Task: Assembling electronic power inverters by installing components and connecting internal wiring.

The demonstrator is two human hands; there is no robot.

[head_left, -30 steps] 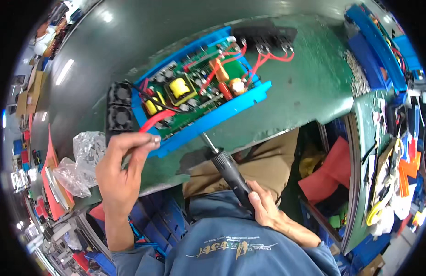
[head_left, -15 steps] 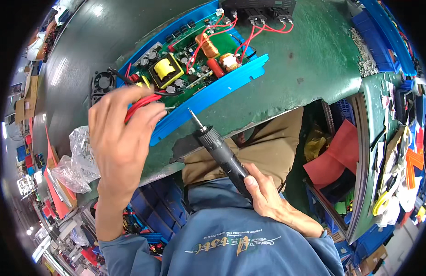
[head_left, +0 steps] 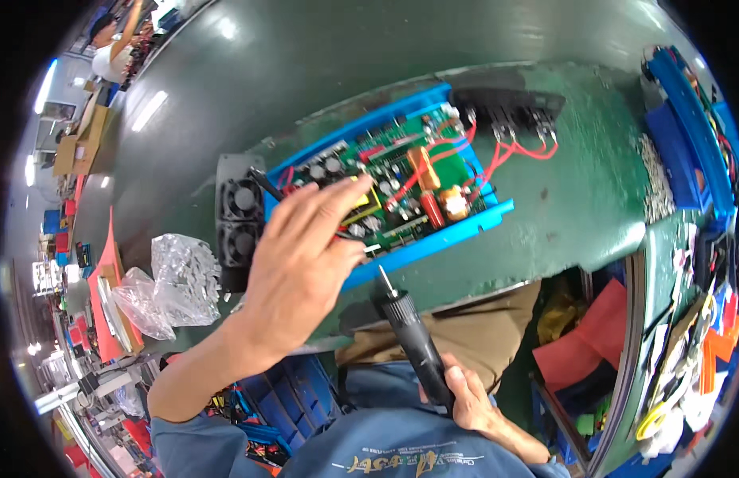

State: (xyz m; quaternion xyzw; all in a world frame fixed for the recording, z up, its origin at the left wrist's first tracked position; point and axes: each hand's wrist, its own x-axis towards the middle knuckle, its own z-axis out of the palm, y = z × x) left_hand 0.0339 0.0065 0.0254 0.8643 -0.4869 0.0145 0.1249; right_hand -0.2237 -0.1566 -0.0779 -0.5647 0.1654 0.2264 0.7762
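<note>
My left hand [head_left: 302, 259] reaches over a green circuit board [head_left: 473, 169] in an open blue metal housing [head_left: 457, 229]. Its fingers are spread, the index fingertip over the yellow transformer [head_left: 373, 209] and the thumb by the near housing wall. A small silvery piece [head_left: 372, 249] shows at the thumb tip; I cannot tell whether it is held. My right hand [head_left: 467, 398] is closed round a black electric screwdriver [head_left: 417, 342]. The bit points up toward the near housing wall, apparently just short of it.
Two black fans on an end panel [head_left: 240, 215] stand left of the housing. A black end panel [head_left: 509, 110] with red wires lies at its far right. Clear plastic bags [head_left: 178, 283] lie on the left, and a heap of small metal parts [head_left: 656, 179] at the right by a blue bin [head_left: 676, 151].
The view has shifted, so the housing appears lower and further right. My left hand has spread over the transformer; the red wires seen by its fingers earlier are now hidden. The screwdriver stays in my right hand.
</note>
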